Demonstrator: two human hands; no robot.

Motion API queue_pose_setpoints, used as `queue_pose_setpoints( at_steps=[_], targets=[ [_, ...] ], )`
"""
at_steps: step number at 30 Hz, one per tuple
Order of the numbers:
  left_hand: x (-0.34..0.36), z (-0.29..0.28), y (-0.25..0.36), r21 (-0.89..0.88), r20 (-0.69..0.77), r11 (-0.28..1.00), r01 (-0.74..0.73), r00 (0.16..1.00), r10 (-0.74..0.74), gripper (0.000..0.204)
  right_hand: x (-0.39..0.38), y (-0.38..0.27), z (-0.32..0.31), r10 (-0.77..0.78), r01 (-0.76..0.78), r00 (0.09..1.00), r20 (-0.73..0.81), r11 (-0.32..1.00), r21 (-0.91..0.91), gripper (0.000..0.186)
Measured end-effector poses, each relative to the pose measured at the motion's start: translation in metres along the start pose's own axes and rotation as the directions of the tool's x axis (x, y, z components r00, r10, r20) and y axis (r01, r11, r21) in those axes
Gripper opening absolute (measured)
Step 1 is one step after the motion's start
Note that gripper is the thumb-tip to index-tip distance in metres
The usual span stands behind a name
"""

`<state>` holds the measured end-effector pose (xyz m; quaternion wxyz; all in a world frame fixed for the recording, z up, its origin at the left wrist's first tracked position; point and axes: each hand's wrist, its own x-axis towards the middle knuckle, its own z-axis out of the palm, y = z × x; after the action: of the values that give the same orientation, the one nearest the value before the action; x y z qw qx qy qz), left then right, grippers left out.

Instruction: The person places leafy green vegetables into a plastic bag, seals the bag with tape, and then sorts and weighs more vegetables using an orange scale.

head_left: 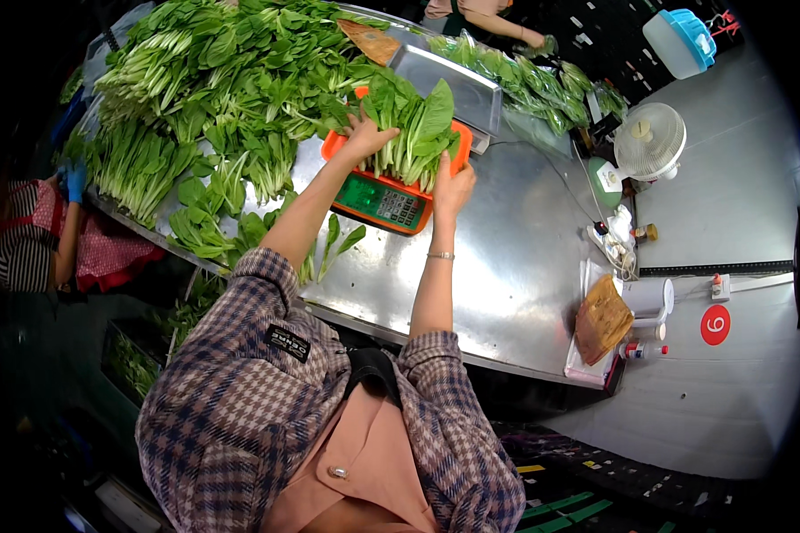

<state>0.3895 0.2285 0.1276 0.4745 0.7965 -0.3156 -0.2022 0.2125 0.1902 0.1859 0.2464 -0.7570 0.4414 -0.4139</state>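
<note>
A bunch of leafy greens [411,133] with pale stems lies on an orange weighing scale [460,147], whose green-lit display and keypad face me. My left hand [367,140] grips the bunch from the left, thumb stretched across the stems and fingers partly among the leaves. On the other side, my right hand [453,186] closes round the bunch's right edge at the scale's rim, its thumb pointing up; some of its fingers are hidden. Loose greens [329,249] lie just left of the scale, below my left forearm.
A large heap of greens [213,80] covers the left of the metal table [507,266]. Behind the scale are a metal tray [449,84] and bagged greens [542,93]. A fan [650,140] and a brown block [604,320] stand right. Co-workers' arms [498,22] show behind and left.
</note>
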Motion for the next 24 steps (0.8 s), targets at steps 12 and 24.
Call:
queue_pose_setpoints(
  at_steps=[12,24],
  targets=[
    [-0.021,-0.005,0.032,-0.485,0.215,0.871,-0.074,0.956,0.201,0.043,0.012,0.012,0.039,-0.046,0.038,0.996,0.073,0.994,0.105,0.054],
    [-0.047,-0.038,0.019,-0.500,0.009,0.859,-0.107,0.992,0.128,0.118,-0.007,0.034,-0.024,0.100,-0.091,0.995,-0.016,0.953,0.288,0.062]
  ],
)
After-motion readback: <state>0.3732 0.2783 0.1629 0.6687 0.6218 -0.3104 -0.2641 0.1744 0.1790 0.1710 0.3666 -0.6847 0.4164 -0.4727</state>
